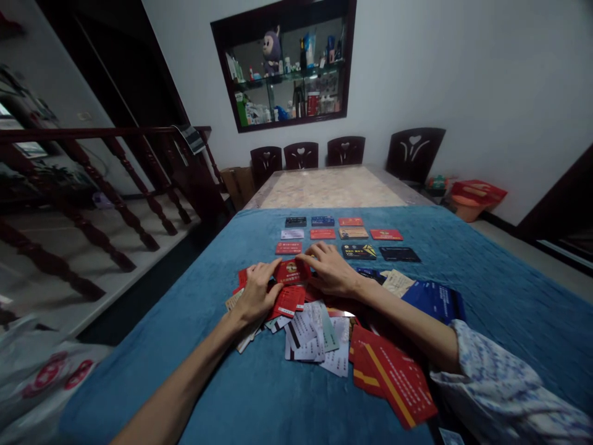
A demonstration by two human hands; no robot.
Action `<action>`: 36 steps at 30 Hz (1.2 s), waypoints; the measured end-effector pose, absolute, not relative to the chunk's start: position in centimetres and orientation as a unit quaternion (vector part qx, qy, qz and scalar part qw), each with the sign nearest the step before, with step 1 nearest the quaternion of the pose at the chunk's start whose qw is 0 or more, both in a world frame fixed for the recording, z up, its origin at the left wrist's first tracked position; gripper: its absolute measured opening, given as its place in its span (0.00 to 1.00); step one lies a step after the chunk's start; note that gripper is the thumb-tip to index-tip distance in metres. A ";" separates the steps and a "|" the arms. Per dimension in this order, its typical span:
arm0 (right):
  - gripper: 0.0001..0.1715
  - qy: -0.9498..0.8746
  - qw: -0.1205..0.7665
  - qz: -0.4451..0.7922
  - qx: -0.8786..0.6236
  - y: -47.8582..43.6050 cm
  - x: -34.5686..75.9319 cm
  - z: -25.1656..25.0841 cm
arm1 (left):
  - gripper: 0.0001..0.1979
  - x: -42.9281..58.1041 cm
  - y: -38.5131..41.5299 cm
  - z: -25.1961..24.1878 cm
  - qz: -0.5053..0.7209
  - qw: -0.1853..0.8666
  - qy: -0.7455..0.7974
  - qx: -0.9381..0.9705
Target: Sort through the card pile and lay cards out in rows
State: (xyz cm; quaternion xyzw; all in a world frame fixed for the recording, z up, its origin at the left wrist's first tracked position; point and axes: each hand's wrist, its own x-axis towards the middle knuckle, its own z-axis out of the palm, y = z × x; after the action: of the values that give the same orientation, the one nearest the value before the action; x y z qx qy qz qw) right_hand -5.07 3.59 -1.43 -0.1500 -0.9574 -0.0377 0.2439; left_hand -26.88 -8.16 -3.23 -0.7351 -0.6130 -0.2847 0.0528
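A red card (291,272) with gold lettering is held between my two hands, above a loose pile of cards. My left hand (256,292) grips its left side between thumb and fingers. The fingers of my right hand (330,272) close on its right edge. Below lie red cards (288,301), white cards with dark stripes (303,337) and larger red cards with yellow bands (393,377). Blue cards (430,301) lie partly under my right forearm. Just beyond my hands are rows of cards, among them a black VIP card (359,251) and a light red card (288,248).
A blue cloth (208,272) covers the near part of the long table (324,187). Dark chairs (346,150) stand at its far end. A wooden railing (134,179) and a plastic bag (46,377) are on the left. An orange bin (472,201) stands at right.
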 end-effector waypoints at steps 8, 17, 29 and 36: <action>0.29 -0.964 0.216 -0.039 -0.149 3.6 -4.7 -0.8 | 0.29 -27.0 -8.3 -3.0 -0.256 0.066 -0.614 -0.744; 0.31 -0.966 0.204 -0.029 -0.158 3.7 -4.6 -0.6 | 0.27 -26.8 -8.4 -2.7 -0.246 0.066 -0.625 -0.738; 0.30 -0.970 0.182 -0.013 -0.159 4.0 -4.3 0.0 | 0.25 -26.5 -8.1 -2.5 -0.221 0.070 -0.627 -0.744; 0.32 -0.972 0.164 -0.001 -0.171 4.7 -3.9 0.3 | 0.24 -26.1 -7.3 -1.9 -0.215 0.062 -0.628 -0.746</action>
State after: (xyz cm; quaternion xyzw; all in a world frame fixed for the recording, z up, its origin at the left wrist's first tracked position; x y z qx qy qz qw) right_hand -3.90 4.74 0.34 -0.1709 -0.9715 -0.0012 0.1642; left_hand -26.11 -7.30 -1.90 -0.7455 -0.6277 -0.2154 0.0617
